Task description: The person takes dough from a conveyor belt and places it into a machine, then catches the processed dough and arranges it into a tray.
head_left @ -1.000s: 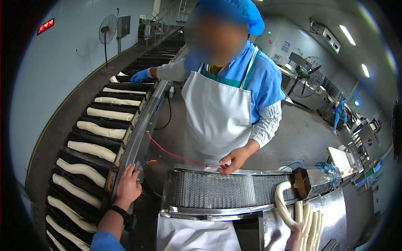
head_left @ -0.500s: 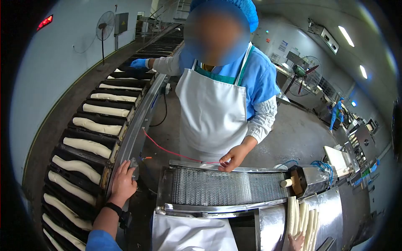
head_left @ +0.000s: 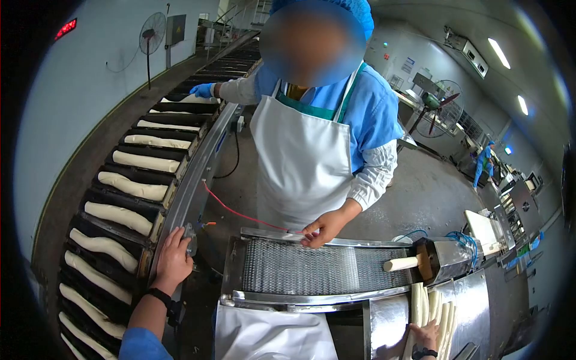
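My left hand [head_left: 174,258] rests on the metal side rail of the tray conveyor, fingers stretched out, beside a small transparent fitting [head_left: 189,241]. At the lower right, my right hand [head_left: 425,336] lies across pale dough strips [head_left: 433,309] on a steel surface, its fingers curled over the leftmost strip. A dough piece [head_left: 401,263] sticks out of the machine outlet onto the mesh belt [head_left: 312,267]. Left of my left hand, long black trays [head_left: 129,204] each hold a dough strip [head_left: 119,217].
A co-worker in a white apron [head_left: 303,156] stands across the mesh belt, one gloved hand [head_left: 203,90] over the far trays, the bare hand [head_left: 324,228] at the belt's far edge. A red cord [head_left: 240,217] runs to that edge. Fans stand farther back.
The dough piece has come farther out onto the mesh belt. My right hand has moved up along the strips. The trays have shifted slightly toward me; the co-worker's bare hand has moved left.
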A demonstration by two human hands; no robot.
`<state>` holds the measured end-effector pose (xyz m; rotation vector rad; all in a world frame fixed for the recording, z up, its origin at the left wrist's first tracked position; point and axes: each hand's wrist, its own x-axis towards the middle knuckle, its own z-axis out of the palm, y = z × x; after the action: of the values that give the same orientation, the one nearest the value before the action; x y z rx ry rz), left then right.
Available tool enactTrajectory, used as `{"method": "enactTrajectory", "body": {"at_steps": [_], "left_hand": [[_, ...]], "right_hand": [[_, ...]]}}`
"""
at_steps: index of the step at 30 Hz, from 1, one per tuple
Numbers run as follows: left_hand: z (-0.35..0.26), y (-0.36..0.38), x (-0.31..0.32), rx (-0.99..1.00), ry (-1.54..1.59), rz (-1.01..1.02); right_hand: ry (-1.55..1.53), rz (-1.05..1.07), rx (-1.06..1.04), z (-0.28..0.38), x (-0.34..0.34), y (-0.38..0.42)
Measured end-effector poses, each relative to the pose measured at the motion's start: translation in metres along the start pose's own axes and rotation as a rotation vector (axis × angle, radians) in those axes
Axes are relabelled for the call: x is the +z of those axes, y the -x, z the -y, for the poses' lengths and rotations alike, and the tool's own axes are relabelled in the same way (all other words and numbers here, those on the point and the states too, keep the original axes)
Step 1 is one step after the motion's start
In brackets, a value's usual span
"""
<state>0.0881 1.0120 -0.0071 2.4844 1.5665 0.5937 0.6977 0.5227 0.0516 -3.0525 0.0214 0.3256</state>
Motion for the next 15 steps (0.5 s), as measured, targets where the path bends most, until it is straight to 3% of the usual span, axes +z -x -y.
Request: {"method": "enactTrajectory", "body": {"at_steps": [6,15], "left_hand": [[0.005,-0.012,-0.001,0.007,-0.001,0.007],[0.022,-0.034,0.014,0.028,0.011,0.005]], "right_hand": [[0.11,0.058,0.08,-0.009,0.014,-0.022],[0.118,0.026,0.011,0.02,0.02,0.002]]}}
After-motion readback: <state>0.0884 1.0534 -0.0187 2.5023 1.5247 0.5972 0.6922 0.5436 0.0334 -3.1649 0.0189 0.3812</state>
